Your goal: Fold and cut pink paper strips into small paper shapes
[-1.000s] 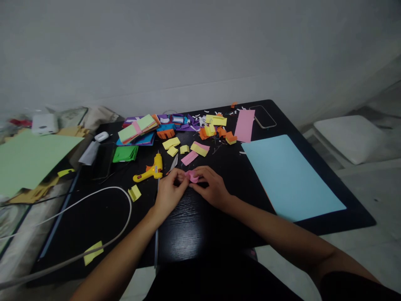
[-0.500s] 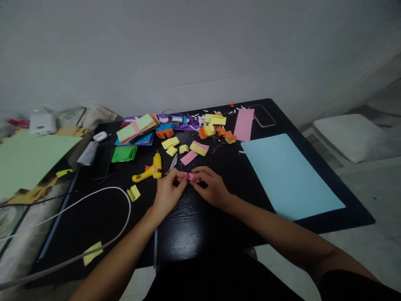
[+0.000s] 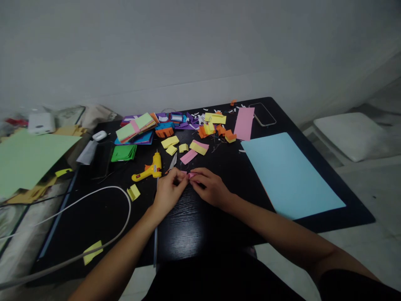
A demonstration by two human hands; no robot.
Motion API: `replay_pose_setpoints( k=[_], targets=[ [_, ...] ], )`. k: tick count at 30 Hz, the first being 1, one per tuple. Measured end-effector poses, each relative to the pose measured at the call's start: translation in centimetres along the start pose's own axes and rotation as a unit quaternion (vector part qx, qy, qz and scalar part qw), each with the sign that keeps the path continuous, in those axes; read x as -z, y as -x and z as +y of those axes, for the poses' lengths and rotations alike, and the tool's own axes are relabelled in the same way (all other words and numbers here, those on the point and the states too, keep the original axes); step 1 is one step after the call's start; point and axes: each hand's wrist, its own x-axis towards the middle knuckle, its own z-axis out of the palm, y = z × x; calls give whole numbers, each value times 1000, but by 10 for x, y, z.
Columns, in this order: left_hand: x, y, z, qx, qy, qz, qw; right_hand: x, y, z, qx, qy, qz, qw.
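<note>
A small piece of pink paper [image 3: 190,175] is pinched between my two hands above the black table. My left hand [image 3: 171,187] grips it from the left with thumb and fingers closed. From the right, my right hand [image 3: 209,187] holds it with bent fingers, which cover most of the piece. Just beyond my left hand lie scissors [image 3: 173,160], their handles partly hidden. A yellow glue gun [image 3: 153,169] rests on its side to the left. Pink and yellow paper strips [image 3: 199,147] lie a little farther back.
A light blue sheet [image 3: 291,175] covers the table's right side, with a phone [image 3: 265,115] behind it. Stacked coloured paper [image 3: 138,127], green pieces [image 3: 124,153] and orange scraps [image 3: 230,136] lie toward the back. A white cable [image 3: 130,205] loops across the left.
The pink paper has turned slightly between my fingertips, and less of it shows. Both hands stay in nearly the same place.
</note>
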Motion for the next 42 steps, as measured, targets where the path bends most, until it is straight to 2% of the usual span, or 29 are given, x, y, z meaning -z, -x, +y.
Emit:
replay_pose_setpoints(
  k=[4,9,11,17,25,32,42],
  targets=[
    [1,-1,-3,4,4,7,1000,-1,-1,-4,-61,-93,7,994],
    [3,-2,-5,6,3,21,1000,-1,-6,-5,-221,-247,12,943],
    [3,-1,-3,3,0,25,1000,-1,-8,-3,-252,-272,1,928],
    [1,0,1,-20,-14,35,999,-1,-7,-2,-241,-305,-34,921],
    [1,-1,-2,11,18,27,999,0,-10,-2,-262,-355,-48,896],
    [0,-1,-4,10,28,32,999,1,-10,-5,-264,-351,-41,898],
    [0,-3,-8,41,87,7,995,-1,-9,-3,-259,-331,-34,907]
  ],
)
